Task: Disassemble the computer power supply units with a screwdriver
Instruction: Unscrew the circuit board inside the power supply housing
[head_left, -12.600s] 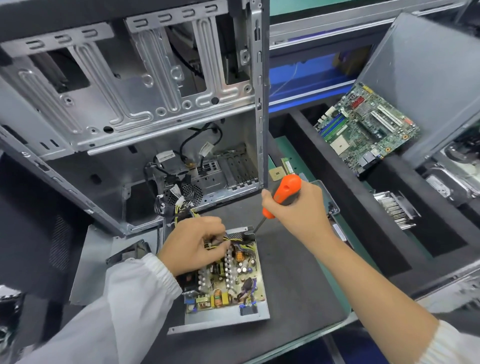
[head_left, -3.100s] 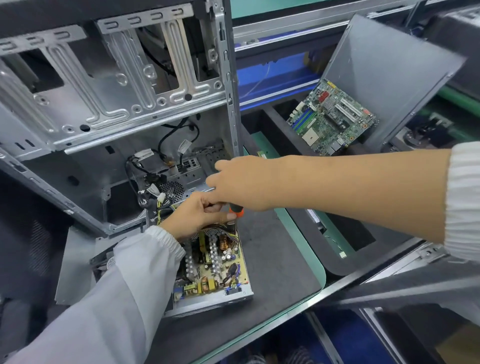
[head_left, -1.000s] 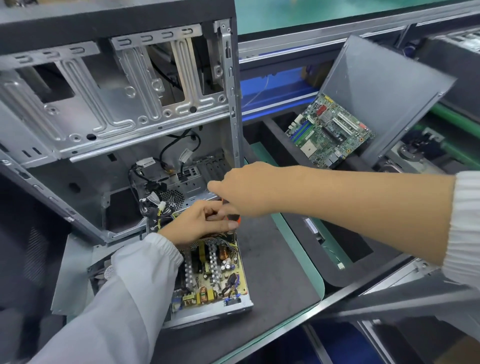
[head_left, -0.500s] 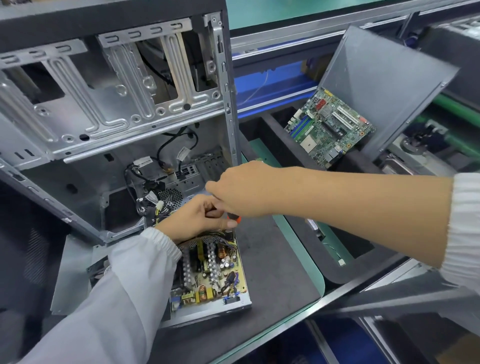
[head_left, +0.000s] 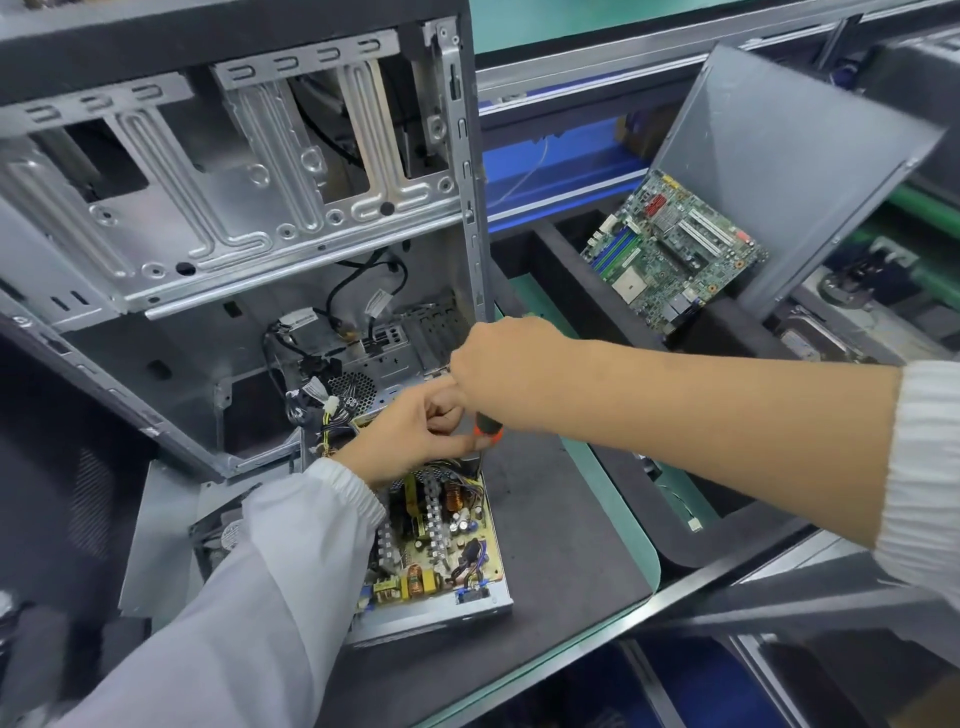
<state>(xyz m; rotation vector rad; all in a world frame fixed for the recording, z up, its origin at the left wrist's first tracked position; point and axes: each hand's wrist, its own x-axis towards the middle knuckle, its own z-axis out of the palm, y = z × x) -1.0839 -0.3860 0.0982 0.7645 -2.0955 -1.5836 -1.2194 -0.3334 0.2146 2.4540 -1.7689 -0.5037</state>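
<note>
Right hand (head_left: 498, 369) grips the screwdriver (head_left: 488, 430), left hand (head_left: 410, 441) pinches its shaft over the open power supply (head_left: 441, 540).

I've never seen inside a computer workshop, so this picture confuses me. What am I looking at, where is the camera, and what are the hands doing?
The camera sits on the worker's head, looking down at both arms. On the dark grey mat lies an opened silver power supply unit with a yellowish circuit board. The right hand grips an orange-and-black screwdriver, pointed at the unit's far edge. The left hand rests there with fingers curled; what it pinches is hidden. Behind stands an emptied grey metal computer case. A green motherboard leans at right.
</note>
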